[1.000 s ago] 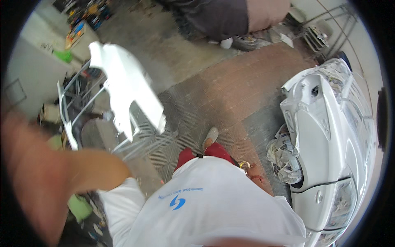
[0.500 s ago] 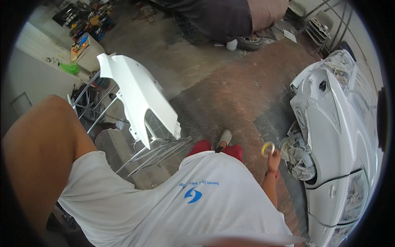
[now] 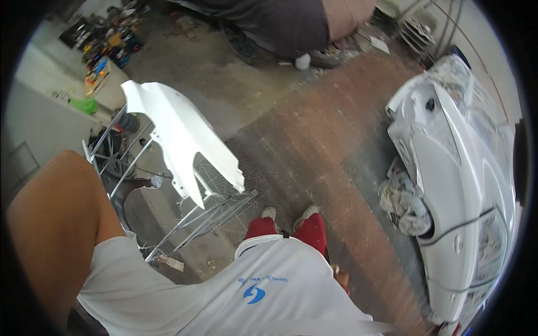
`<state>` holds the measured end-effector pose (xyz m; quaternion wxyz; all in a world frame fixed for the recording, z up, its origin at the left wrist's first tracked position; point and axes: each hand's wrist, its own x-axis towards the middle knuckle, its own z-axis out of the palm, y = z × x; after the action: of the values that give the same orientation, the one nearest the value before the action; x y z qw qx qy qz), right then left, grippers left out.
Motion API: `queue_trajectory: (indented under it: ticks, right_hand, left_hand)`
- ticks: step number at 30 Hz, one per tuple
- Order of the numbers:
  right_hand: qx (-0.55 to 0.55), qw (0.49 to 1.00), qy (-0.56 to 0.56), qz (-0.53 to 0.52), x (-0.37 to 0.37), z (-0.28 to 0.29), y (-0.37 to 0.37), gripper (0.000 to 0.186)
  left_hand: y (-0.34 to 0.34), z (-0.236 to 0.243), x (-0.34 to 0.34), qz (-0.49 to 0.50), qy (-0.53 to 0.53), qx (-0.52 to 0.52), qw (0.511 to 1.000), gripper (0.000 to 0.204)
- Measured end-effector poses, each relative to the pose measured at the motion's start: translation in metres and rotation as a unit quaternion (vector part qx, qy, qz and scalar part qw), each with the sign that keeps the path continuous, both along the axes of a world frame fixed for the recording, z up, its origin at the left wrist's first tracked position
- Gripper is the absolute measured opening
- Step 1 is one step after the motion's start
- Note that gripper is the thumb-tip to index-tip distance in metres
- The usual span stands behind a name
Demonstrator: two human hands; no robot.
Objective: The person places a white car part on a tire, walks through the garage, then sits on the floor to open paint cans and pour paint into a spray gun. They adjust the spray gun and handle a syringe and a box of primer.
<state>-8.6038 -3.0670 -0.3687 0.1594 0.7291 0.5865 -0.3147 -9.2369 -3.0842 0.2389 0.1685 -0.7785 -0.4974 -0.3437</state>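
Observation:
My right hand hangs low beside my right hip, partly covered by my white shirt. Its fingers are closed round a roll of tape, of which only a small yellowish edge shows. My left arm is raised and bent at the elbow, and its hand lies outside the picture. Ahead of me to the left, a white car fender rests on a metal frame stand. Neither hand touches the fender.
A silver-white car stands along the right, its wheel and windows covered with paper. At the back is a car under a dark cover. Tools and bottles crowd a cabinet at the far left. Stand legs reach across the floor.
My right hand with the tape has swung in from the right to my hip, mostly behind the shirt. Both my shoes now show. The whole view has shifted slightly.

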Motion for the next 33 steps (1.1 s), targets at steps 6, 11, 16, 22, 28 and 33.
queue_trajectory:
  ticks: [6, 11, 16, 22, 28, 33]
  right_hand:
    - [0.095, 0.989, 0.100, -0.060, 0.008, 0.010, 0.066, 0.031]
    - [0.140, 0.975, 0.132, -0.110, 0.004, 0.039, 0.121, 0.033]
    - [0.020, 0.998, 0.037, -0.051, 0.057, -0.019, 0.141, 0.038]
    - [-0.046, 0.998, 0.002, -0.039, 0.013, -0.031, 0.233, 0.038]
    - [0.036, 0.994, 0.067, 0.073, -0.135, -0.012, 0.388, 0.042]
    - [0.172, 0.963, 0.126, 0.165, -0.274, -0.015, 0.514, 0.034]
  left_hand:
    - [0.072, 0.001, 0.040, -0.057, 0.023, 0.002, 0.998, 0.049]
    - [0.130, 0.005, 0.086, -0.105, 0.035, -0.004, 0.994, 0.049]
    - [0.163, 0.015, 0.108, -0.106, 0.047, -0.015, 0.993, 0.049]
    - [0.178, 0.026, 0.081, -0.057, 0.074, -0.005, 0.996, 0.049]
    - [0.187, 0.033, -0.009, 0.004, 0.102, 0.024, 0.994, 0.049]
    - [0.189, 0.034, -0.121, 0.059, 0.112, 0.060, 0.990, 0.049]
